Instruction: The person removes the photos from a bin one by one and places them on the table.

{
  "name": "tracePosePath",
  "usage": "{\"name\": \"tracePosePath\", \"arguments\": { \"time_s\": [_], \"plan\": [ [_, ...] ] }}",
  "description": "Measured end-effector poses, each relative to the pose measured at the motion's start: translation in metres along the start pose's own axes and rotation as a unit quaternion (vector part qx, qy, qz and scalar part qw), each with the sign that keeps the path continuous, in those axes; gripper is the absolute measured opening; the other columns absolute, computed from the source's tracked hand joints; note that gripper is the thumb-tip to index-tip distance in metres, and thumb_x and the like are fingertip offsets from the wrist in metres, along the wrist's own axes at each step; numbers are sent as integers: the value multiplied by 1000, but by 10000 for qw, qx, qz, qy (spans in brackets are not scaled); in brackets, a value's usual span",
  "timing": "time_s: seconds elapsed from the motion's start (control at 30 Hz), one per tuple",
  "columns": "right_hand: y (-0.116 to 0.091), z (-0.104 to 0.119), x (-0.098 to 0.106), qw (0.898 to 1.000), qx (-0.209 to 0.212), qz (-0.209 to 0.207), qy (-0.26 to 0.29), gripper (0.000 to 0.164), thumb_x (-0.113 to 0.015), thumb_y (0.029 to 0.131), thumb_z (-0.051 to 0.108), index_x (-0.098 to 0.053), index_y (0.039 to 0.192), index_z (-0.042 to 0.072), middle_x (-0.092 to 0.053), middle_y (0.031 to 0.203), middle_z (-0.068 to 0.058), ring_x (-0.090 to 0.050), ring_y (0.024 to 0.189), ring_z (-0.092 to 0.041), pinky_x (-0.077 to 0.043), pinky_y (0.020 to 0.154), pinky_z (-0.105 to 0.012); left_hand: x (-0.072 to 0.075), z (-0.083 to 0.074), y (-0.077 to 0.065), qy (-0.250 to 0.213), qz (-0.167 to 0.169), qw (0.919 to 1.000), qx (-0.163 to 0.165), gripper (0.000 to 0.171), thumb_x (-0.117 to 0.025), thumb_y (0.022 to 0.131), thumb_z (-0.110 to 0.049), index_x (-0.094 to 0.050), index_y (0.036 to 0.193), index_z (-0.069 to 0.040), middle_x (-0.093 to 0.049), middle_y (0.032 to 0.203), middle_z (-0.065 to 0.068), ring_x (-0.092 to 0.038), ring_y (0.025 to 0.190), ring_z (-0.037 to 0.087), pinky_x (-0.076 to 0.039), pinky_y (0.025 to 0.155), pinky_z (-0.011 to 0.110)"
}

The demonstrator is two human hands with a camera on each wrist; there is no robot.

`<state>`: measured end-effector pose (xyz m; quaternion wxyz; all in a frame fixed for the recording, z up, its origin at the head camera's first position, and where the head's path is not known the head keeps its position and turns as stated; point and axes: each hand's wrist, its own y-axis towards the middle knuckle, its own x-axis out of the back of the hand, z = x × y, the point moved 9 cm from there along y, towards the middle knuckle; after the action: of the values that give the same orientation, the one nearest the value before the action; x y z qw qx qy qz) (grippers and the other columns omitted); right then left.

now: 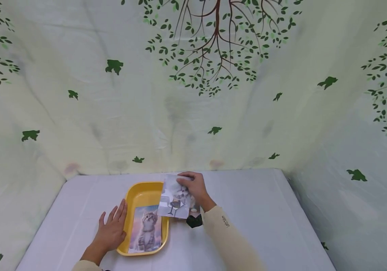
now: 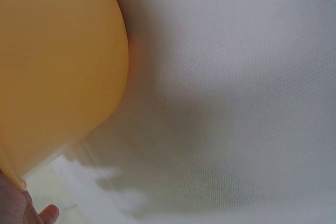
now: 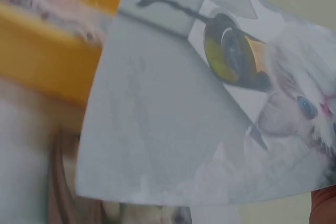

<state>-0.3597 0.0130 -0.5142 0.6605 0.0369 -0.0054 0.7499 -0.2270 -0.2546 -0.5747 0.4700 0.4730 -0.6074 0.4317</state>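
In the head view my right hand (image 1: 195,188) pinches the top of a picture card (image 1: 171,205) showing a pale kitten and a stemmed glass. This card overlaps the right rim of a yellow tray (image 1: 142,188). The same kitten card (image 3: 157,108) fills much of the right wrist view, a fingertip at its edge. Inside the tray lies another card (image 1: 147,233), with a grey tabby kitten sitting up. My left hand (image 1: 112,229) rests along the tray's left rim with fingers extended. Part of that hand (image 2: 23,203) appears in the left wrist view beside the tray's wall (image 2: 58,61).
Another printed picture (image 3: 121,211) shows partly beneath the held card, right of the tray. A white cloth (image 1: 254,222) covers the table. Behind it hangs a pale curtain (image 1: 166,124) printed with leaves and branches.
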Motion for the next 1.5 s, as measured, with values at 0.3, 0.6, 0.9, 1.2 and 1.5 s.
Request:
{"name": "tracePosePath", "arguments": {
  "time_s": [0.3,0.6,0.9,1.2,1.5],
  "plan": [
    [3,-43,87,9953,-580,-408,-667,21,-76,82,17,-75,99,5,-70,101,-7,-62,90,-17,-53,82,-32,1,0,-2,-47,73,10000,20,84,-62,79,-15,-19,147,9,-9,159,18,-20,137,47,-7,105,71],
    [1,-70,128,9870,-856,-379,-1305,16,-74,83,14,-75,95,5,-70,98,-7,-62,93,-20,-51,82,-36,7,-2,-2,-19,-97,9999,-60,83,-62,78,-14,-21,146,10,-11,158,18,-22,136,47,-8,104,71],
    [1,-103,132,9757,-1064,-202,-1905,13,-76,80,10,-75,91,4,-70,97,-9,-61,92,-23,-50,81,-38,3,-1,-1,-39,-47,10000,-52,84,-61,78,-15,-18,147,8,-8,160,16,-19,136,47,-7,104,71],
    [5,-109,129,9645,-934,-414,-2434,13,-76,79,9,-76,90,4,-71,99,-11,-63,98,-28,-51,85,-42,1,-1,-1,23,-59,10000,-39,85,-62,79,-15,-17,148,8,-5,160,15,-20,136,47,-7,104,71],
    [7,-107,126,9600,-902,-419,-2618,17,-74,81,8,-74,97,3,-70,98,-11,-64,95,-28,-53,84,-42,3,-3,-1,95,-60,9999,-63,85,-62,79,-15,-18,147,8,-7,160,16,-21,137,47,-9,105,71]
  ]
}}
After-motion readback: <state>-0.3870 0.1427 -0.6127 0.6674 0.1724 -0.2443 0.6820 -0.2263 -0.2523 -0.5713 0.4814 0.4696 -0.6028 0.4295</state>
